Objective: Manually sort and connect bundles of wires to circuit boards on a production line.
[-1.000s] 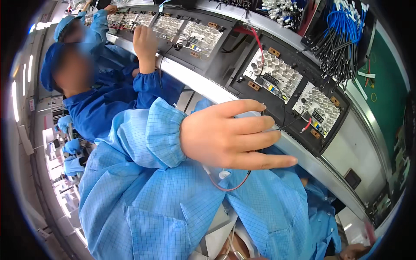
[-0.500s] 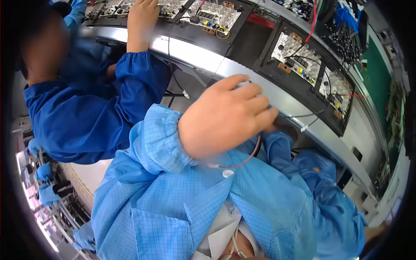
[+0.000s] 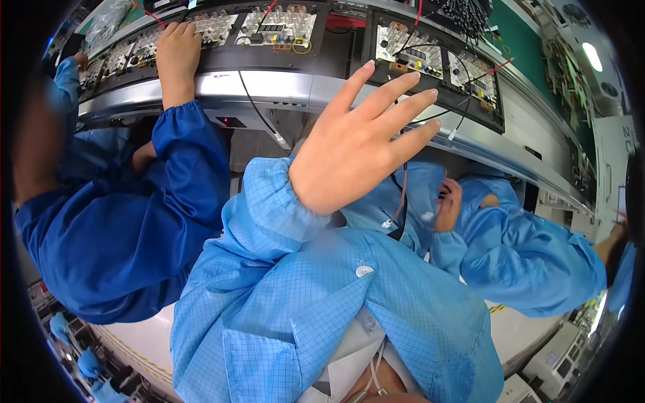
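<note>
My left hand [image 3: 359,144], in a light blue gridded sleeve [image 3: 272,208], is raised palm down before the bench edge, its fingers spread and reaching up to the right. No object shows in its grip; the thumb is hidden underneath. Behind the fingers a thin red-and-dark cable [image 3: 404,185] hangs down, ending in a small white connector [image 3: 387,224]. Just beyond my fingertips lies a white circuit board [image 3: 410,52] with a small display, set in a black tray [image 3: 500,111]. My right hand is out of sight.
A co-worker in dark blue [image 3: 127,221] sits left, one hand [image 3: 179,57] over the boards. On the right sits another in light blue [image 3: 537,262], a hand [image 3: 449,208] near the lap. A metal rail [image 3: 269,87] edges the bench. Another cable [image 3: 252,101] dangles over it.
My left hand has gone from curled to spread fingers. The whole view has shifted, so the boards sit higher and further left. The hand of the co-worker on the right now shows plainly.
</note>
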Demonstrator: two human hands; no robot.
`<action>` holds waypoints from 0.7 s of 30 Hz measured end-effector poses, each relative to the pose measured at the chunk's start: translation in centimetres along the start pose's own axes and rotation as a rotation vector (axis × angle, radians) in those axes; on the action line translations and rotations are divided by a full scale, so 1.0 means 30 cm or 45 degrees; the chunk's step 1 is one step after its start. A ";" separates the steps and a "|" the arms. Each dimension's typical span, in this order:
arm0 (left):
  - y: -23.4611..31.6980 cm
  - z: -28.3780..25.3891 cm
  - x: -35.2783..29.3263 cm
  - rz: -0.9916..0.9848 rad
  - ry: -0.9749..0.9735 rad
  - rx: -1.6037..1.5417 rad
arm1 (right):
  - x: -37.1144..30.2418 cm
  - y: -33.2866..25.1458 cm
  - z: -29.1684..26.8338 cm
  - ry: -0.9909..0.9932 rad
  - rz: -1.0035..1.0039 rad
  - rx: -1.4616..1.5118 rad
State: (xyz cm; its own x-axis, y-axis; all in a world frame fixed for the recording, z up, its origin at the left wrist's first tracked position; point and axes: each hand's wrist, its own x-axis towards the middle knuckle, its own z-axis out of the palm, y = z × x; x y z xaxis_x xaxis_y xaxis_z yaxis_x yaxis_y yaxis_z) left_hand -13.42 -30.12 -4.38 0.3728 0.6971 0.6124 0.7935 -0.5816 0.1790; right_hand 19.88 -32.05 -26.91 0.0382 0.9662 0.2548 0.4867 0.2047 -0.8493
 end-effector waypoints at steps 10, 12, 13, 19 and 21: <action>-0.088 0.014 -0.006 -0.197 -0.049 -0.129 | 0.239 -0.287 -0.251 0.543 -0.398 -0.136; -0.105 0.033 -0.016 -0.247 -0.140 -0.175 | 0.310 -0.367 -0.230 0.601 -0.424 -0.105; -0.108 0.030 -0.015 -0.245 -0.142 -0.178 | 0.344 -0.386 -0.224 0.655 -0.453 -0.068; -0.151 -0.022 0.046 -0.337 -0.117 -0.315 | 0.503 -0.404 -0.185 0.606 -0.453 -0.076; -0.158 -0.016 0.057 -0.348 -0.076 -0.318 | 0.558 -0.406 -0.168 0.571 -0.497 -0.123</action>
State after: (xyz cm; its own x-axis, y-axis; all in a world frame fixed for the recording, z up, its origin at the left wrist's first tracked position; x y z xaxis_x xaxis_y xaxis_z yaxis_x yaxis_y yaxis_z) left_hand -16.76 -26.38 -3.81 0.1966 0.8599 0.4710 0.7286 -0.4496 0.5167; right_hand 18.99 -19.14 -9.96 0.1945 0.6580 0.7275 0.6152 0.4958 -0.6129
